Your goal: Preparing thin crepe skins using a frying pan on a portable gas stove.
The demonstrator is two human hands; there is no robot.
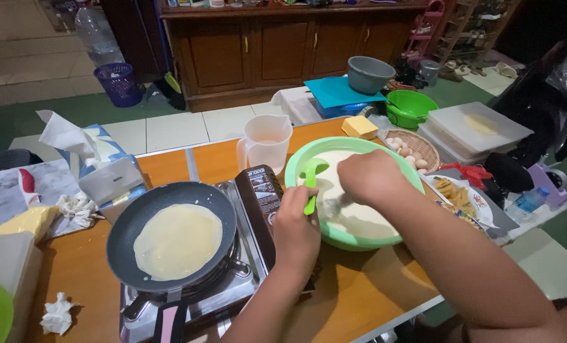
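Observation:
A large light-green bowl (360, 147) of pale batter sits on the wooden table. My left hand (294, 227) grips a green ladle (311, 179) by its handle at the bowl's near-left rim. Over the batter, my right hand (369, 178) is closed on a utensil that looks like a whisk; it is blurred. To the left, a dark frying pan (126, 230) rests on a portable gas stove (245, 279) and holds a thin round pale crepe (178, 241).
A translucent measuring jug (266, 141) stands behind the stove. A tissue box (99, 166) and crumpled tissues lie at the left, next to a yellow block (24, 221). A basket of eggs (412, 150), a snack plate (456, 194) and stacked containers (474, 131) sit right.

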